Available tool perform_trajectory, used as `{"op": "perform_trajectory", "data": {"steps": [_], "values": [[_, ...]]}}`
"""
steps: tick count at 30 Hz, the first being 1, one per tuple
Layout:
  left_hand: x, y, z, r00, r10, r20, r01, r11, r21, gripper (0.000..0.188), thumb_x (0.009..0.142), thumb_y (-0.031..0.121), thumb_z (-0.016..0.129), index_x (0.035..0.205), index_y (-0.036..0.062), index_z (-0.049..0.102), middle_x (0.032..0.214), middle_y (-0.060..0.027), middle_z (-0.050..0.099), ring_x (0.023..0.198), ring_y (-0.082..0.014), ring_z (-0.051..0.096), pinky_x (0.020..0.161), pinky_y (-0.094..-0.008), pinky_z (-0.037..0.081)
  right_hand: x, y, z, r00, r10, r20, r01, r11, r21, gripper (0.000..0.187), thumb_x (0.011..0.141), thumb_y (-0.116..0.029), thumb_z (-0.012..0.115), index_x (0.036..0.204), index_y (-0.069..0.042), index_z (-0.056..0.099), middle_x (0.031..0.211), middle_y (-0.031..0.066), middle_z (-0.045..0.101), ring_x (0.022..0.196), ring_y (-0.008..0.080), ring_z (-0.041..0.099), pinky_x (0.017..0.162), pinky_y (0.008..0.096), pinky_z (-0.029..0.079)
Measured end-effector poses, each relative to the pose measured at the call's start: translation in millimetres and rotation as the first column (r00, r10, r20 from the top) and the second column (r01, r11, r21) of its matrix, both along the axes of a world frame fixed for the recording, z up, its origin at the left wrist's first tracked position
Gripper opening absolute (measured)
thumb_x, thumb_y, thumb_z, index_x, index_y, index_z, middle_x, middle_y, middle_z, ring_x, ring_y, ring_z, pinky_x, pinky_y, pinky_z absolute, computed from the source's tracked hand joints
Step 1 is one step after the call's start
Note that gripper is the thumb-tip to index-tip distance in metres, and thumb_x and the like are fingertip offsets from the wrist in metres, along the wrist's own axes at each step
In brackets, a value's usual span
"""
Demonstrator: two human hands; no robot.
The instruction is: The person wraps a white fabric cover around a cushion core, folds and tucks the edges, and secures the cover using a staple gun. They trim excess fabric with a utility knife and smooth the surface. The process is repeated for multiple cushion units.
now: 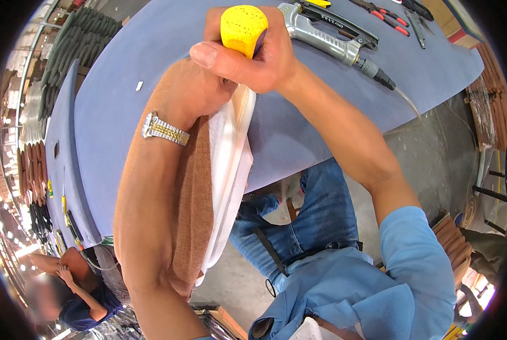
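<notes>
On the left, a small white scrap (139, 85) lies on the blue table (109, 136), well apart from both hands. The left hand (207, 90), below a metal watch (167, 131), is curled at the upper end of a brown padded piece (194, 221); its fingers are hidden, so how firmly it grips cannot be told. The piece runs lengthwise along that forearm, past the table's near edge, with white material (224, 164) down its right side. Just beyond the left hand and slightly right, a yellow handle (244, 28) stands end-on toward the viewer, its lower end hidden. The right hand (270, 59) is wrapped tightly around it, thumb crossing leftward above the left hand. Further right, toward the far edge, lie a silver air gun (320, 35) and red-handled pliers (400, 30).
</notes>
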State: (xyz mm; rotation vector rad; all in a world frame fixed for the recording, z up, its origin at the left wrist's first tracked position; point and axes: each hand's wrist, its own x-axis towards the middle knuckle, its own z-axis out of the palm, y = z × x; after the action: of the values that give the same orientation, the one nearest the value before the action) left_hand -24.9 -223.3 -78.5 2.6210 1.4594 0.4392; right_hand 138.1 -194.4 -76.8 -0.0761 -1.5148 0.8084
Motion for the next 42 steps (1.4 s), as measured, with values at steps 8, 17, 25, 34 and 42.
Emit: {"op": "perform_trajectory", "data": {"steps": [8, 17, 25, 34, 42], "values": [[1.4, 2.1, -5.2, 0.99, -0.058, 0.126, 0.051, 0.997, 0.057, 0.027, 0.085, 0.01, 0.068, 0.111, 0.0045, 0.068, 0.11, -0.0197, 0.073, 0.104, -0.0411, 0.067, 0.084, -0.0496, 0.055, 3.8, -8.0, 8.3, 0.996, -0.081, 0.033, 0.082, 0.997, -0.016, 0.026, 0.083, -0.024, 0.085, 0.076, -0.008, 0.067, 0.062, 0.0013, 0.057, 0.056, 0.0116, 0.049, 0.052, 0.0293, 0.041], [0.0, 9.7, 0.1, 0.985, -0.099, 0.143, 0.104, 0.994, -0.025, 0.036, 0.081, 0.007, 0.075, 0.116, 0.0032, 0.066, 0.112, -0.0172, 0.073, 0.109, -0.0388, 0.066, 0.089, -0.0465, 0.053, -7.8, 9.9, 12.9, 0.989, -0.126, 0.079, 0.134, 0.984, -0.114, 0.039, 0.082, -0.042, 0.084, 0.082, -0.006, 0.068, 0.063, 0.0054, 0.058, 0.057, 0.0174, 0.05, 0.058, 0.0336, 0.046], [12.6, 2.2, 19.4, 0.991, 0.108, -0.075, -0.12, 0.975, -0.188, 0.027, 0.083, 0.022, 0.073, 0.105, 0.0072, 0.071, 0.09, -0.0196, 0.072, 0.089, -0.0416, 0.068, 0.079, -0.0485, 0.054, 14.9, 19.8, 13.9, 0.931, 0.312, -0.19, -0.364, 0.831, -0.42, 0.035, 0.089, -0.025, 0.083, 0.073, -0.005, 0.058, 0.059, -0.0045, 0.049, 0.056, 0.0077, 0.048, 0.051, 0.0276, 0.039], [27.9, -1.4, 40.5, 0.979, 0.131, -0.157, -0.166, 0.957, -0.236, 0.038, 0.082, 0.024, 0.069, 0.117, 0.0102, 0.073, 0.092, -0.019, 0.074, 0.084, -0.0411, 0.069, 0.077, -0.048, 0.055, 38.1, -28.7, -12.7, 0.872, 0.099, -0.48, -0.29, 0.894, -0.342, 0.026, 0.092, -0.015, 0.076, 0.075, -0.004, 0.062, 0.062, -0.0017, 0.057, 0.053, 0.0049, 0.05, 0.048, 0.0255, 0.038], [39.0, -2.1, 50.1, 0.941, 0.116, -0.318, -0.187, 0.962, -0.201, 0.041, 0.082, 0.025, 0.067, 0.12, 0.0125, 0.073, 0.09, -0.0187, 0.075, 0.087, -0.0412, 0.07, 0.079, -0.0492, 0.057, 29.1, -27.6, -20.2, 0.821, 0.05, -0.569, -0.301, 0.884, -0.357, 0.023, 0.095, -0.017, 0.075, 0.079, -0.005, 0.064, 0.061, -0.0025, 0.057, 0.051, 0.0057, 0.051, 0.047, 0.0232, 0.039]]}}
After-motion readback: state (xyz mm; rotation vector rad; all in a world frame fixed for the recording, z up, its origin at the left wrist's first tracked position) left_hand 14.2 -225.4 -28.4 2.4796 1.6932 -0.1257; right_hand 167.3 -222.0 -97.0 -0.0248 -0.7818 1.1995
